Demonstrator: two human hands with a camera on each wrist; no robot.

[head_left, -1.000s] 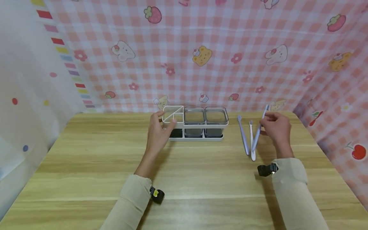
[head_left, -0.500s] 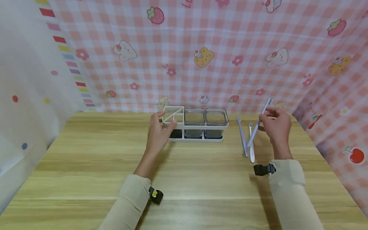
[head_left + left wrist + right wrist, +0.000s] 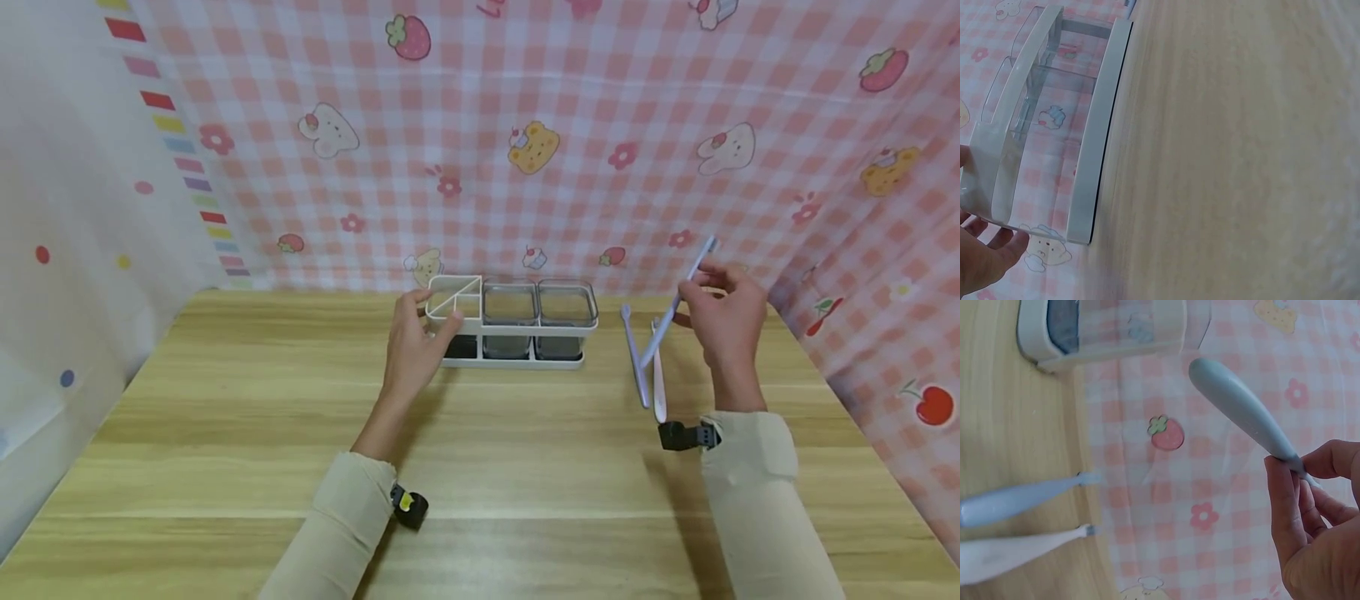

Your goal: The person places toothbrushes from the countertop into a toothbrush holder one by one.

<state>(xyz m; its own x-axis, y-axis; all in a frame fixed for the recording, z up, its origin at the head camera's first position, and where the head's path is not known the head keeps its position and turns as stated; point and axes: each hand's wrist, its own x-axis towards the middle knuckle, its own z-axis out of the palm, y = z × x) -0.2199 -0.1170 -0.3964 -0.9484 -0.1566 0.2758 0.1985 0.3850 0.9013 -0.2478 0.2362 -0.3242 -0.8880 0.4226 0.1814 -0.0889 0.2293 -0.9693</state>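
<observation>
A pale blue toothbrush [image 3: 678,302] is pinched between the fingers [image 3: 1285,487] of the right hand [image 3: 723,321], lifted clear of the tabletop [image 3: 480,467] and tilted, one end high near the checked cloth [image 3: 600,167]. Two more toothbrushes, a blue one [image 3: 634,360] and a white one [image 3: 658,379], are seen lying side by side just below it. The white holder [image 3: 512,323] is gripped at its left end by the left hand [image 3: 411,350], fingers curled round its rim.

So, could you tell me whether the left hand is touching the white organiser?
Touching: the head view shows the left hand with thumb and fingers on the white organiser's left end.
</observation>
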